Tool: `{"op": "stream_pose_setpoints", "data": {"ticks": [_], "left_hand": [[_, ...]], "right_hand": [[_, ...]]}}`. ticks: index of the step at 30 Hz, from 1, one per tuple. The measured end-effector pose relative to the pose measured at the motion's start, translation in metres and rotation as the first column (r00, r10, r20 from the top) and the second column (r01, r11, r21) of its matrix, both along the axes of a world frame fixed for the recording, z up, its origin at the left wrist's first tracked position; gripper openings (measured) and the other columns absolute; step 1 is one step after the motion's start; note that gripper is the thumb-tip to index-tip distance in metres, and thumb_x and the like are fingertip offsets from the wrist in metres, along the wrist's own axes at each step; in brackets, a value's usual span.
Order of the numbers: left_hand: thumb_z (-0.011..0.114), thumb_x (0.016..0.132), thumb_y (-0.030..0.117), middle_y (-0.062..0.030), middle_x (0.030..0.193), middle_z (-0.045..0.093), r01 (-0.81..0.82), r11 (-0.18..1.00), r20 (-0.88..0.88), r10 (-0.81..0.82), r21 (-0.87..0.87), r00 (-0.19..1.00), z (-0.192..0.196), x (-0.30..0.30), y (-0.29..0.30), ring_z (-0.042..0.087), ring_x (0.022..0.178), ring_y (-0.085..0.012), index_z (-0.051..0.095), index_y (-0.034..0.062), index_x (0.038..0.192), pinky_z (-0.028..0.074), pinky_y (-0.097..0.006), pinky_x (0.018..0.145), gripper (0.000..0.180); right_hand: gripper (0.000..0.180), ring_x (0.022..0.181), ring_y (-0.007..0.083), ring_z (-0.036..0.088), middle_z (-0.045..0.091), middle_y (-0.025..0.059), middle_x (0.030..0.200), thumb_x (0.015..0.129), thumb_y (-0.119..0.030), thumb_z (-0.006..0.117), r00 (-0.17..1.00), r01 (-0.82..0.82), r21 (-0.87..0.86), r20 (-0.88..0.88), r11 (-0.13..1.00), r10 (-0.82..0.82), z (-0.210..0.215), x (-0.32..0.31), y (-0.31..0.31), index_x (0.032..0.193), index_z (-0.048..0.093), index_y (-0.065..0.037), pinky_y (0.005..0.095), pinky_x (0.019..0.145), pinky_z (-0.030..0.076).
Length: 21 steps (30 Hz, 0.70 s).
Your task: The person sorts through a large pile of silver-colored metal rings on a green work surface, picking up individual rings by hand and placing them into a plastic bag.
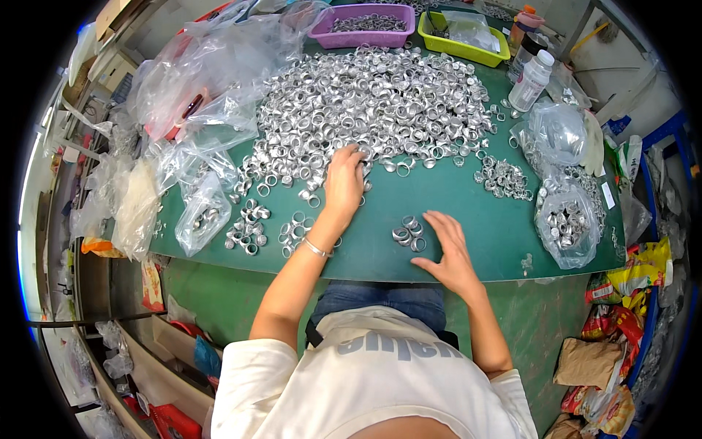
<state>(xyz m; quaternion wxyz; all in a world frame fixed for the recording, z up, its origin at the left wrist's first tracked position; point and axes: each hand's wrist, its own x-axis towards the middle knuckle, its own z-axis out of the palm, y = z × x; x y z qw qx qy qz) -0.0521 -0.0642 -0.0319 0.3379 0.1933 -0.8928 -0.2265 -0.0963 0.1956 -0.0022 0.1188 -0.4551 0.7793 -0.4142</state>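
Roughly five rings (408, 233) beside right hand (447, 249).

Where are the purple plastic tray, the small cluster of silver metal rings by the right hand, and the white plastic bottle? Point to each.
purple plastic tray (322, 36), head view, left rim.
small cluster of silver metal rings (409, 233), head view, middle.
white plastic bottle (528, 84), head view, body.

Green tabletop (468, 219), seen from above. A large heap of silver metal rings (373, 102) covers its far middle; smaller groups of rings lie near the left front edge (252, 227), at the centre front (408, 234) and to the right (503, 178). Clear plastic bags (205, 80) are piled at the far left, and two ring-filled bags (567, 219) lie at the right. A purple tray (362, 36), a yellow-green tray (461, 47) and a white bottle (530, 82) stand along the far edge.
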Motion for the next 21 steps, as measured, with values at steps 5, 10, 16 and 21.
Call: {"op": "stream_pose_setpoints", "data": {"ticks": [5,10,16,21], "left_hand": [[0.063,0.078,-0.004,-0.0153,0.115,0.057,0.183,0.949,0.001,-0.190,0.255,0.982,0.024,0.030,0.048,0.057,0.101,-0.0313,0.059,0.0029,0.112,0.046,-0.038,0.087,0.035],[0.070,0.075,0.000,-0.0150,0.119,0.051,0.297,0.879,0.172,-0.380,0.372,0.909,0.021,0.073,0.090,0.056,0.097,-0.0275,0.044,0.0034,0.130,0.049,-0.035,0.080,0.061],[0.066,0.074,-0.010,-0.0169,0.121,0.051,0.299,0.797,0.063,-0.387,0.525,0.920,0.007,0.070,0.109,0.056,0.099,-0.0277,0.036,0.0044,0.137,0.051,-0.035,0.081,0.072],[0.061,0.076,-0.014,-0.0158,0.122,0.052,0.272,0.667,-0.065,-0.318,0.694,0.946,0.004,0.078,0.111,0.057,0.097,-0.0250,0.036,0.0039,0.137,0.051,-0.034,0.077,0.068]], "right_hand": [[0.083,0.132,0.0351,0.033,0.041,0.0129,0.138,0.064,-0.022,0.081,0.977,-0.137,0.105,-0.149,0.985,0.152,-0.015,-0.002,-0.026,0.136,0.042,-0.007,0.0456,0.106,0.030],[0.086,0.132,0.0338,0.036,0.041,0.0140,0.141,0.062,-0.020,0.082,0.994,-0.092,0.021,0.058,0.996,0.091,-0.011,-0.012,-0.013,0.137,0.041,-0.007,0.0450,0.107,0.031],[0.087,0.127,0.0348,0.040,0.042,0.0126,0.137,0.057,-0.016,0.085,0.972,-0.225,0.058,-0.051,0.973,0.228,-0.021,-0.007,-0.024,0.133,0.044,-0.005,0.0432,0.104,0.034],[0.084,0.122,0.0346,0.041,0.044,0.0104,0.132,0.057,-0.016,0.085,0.969,-0.216,0.082,-0.101,0.973,0.224,-0.027,-0.011,-0.027,0.131,0.046,-0.006,0.0441,0.101,0.035]]}}
